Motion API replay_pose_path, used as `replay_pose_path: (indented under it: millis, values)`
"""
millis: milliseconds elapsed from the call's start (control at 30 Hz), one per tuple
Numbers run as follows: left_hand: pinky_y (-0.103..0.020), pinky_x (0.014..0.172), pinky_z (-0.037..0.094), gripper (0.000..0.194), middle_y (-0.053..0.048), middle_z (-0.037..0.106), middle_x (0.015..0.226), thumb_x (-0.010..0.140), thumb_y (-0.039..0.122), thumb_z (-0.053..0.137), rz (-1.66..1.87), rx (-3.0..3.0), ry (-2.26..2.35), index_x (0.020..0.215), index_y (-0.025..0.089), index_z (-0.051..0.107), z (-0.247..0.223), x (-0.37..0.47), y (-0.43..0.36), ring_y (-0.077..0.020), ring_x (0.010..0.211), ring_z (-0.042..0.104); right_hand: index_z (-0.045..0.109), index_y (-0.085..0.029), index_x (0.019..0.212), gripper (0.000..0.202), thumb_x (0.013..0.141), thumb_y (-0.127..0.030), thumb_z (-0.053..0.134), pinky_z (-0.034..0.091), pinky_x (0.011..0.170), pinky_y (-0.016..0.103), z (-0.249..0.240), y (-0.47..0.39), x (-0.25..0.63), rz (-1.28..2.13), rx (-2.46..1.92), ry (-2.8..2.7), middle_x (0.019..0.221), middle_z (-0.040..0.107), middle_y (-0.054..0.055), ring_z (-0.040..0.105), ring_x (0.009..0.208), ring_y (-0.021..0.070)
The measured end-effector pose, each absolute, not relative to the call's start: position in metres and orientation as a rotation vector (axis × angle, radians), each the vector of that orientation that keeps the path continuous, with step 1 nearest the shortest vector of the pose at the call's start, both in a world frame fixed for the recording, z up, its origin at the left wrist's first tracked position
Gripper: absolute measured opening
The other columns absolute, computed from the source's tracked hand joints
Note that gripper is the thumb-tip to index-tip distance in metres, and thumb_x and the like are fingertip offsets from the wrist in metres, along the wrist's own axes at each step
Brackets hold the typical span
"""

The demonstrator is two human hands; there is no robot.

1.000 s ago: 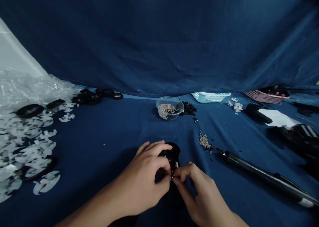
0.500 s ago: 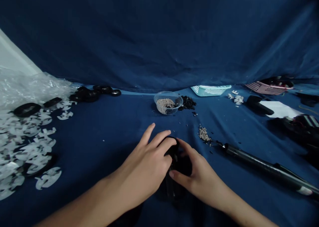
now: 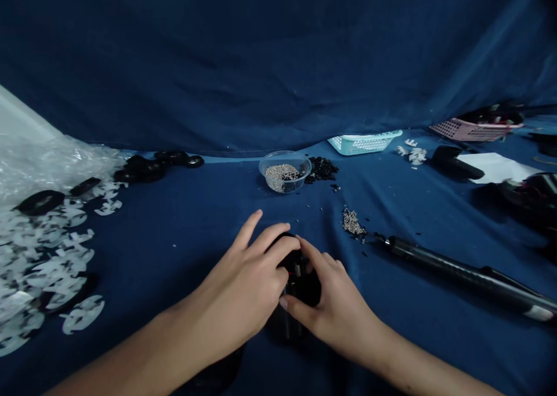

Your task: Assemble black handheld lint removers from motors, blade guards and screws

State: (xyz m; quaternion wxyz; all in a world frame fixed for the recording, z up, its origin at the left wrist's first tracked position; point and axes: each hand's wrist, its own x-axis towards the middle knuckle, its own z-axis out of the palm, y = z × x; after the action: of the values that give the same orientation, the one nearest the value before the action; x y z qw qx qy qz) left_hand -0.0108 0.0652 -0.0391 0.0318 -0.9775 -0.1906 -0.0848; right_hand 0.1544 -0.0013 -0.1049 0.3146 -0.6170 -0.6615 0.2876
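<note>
Between my hands is a dark, glossy black part (image 3: 308, 289), mostly hidden by fingers, with a small metallic and reddish detail inside. My left hand (image 3: 246, 283) bends over its left side and top, with the index finger on its upper edge and other fingers spread outward. My right hand (image 3: 333, 303) wraps its right side, thumb at the near side and fingertips at the top. To the right lies a long black electric screwdriver (image 3: 452, 271), its tip by a small heap of screws (image 3: 352, 222).
Beyond my hands stands a clear bowl (image 3: 285, 181) of screws, beside loose black bits (image 3: 322, 169). White plastic pieces (image 3: 65, 257) and black rings (image 3: 41, 202) cover the left. Teal (image 3: 365, 144) and pink (image 3: 474, 130) baskets sit at the back, a white sheet (image 3: 500, 167) at right.
The view has tilted slightly, shifting the scene a little. Both hands keep nearly the same grip on the black part.
</note>
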Motion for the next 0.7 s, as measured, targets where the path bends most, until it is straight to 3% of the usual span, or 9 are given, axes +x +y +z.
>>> replay_pose_path:
  millis: [367, 700]
  values:
    - [-0.054, 0.117, 0.014, 0.015, -0.005, 0.063, 0.121, 0.083, 0.021, 0.059, -0.384, -2.987, -0.634, 0.073, 0.019, 0.07, -0.0461, -0.0131, 0.0604, -0.0255, 0.132, 0.041, 0.03, -0.015, 0.144, 0.082, 0.073, -0.032, 0.068, 0.04, 0.092, 0.048, -0.1009, -0.0008, 0.1517, 0.776, -1.648, -1.713, 0.115, 0.059, 0.011, 0.052, 0.105, 0.028]
    - [-0.053, 0.117, 0.017, 0.016, -0.003, 0.064, 0.119, 0.083, 0.018, 0.058, -0.431, -3.003, -0.663, 0.073, 0.02, 0.071, -0.044, -0.0129, 0.0581, -0.0258, 0.13, 0.044, 0.032, -0.016, 0.144, 0.081, 0.073, -0.031, 0.066, 0.041, 0.089, 0.047, -0.1012, 0.0014, 0.1509, 0.722, -1.646, -1.724, 0.114, 0.061, 0.011, 0.054, 0.104, 0.0289]
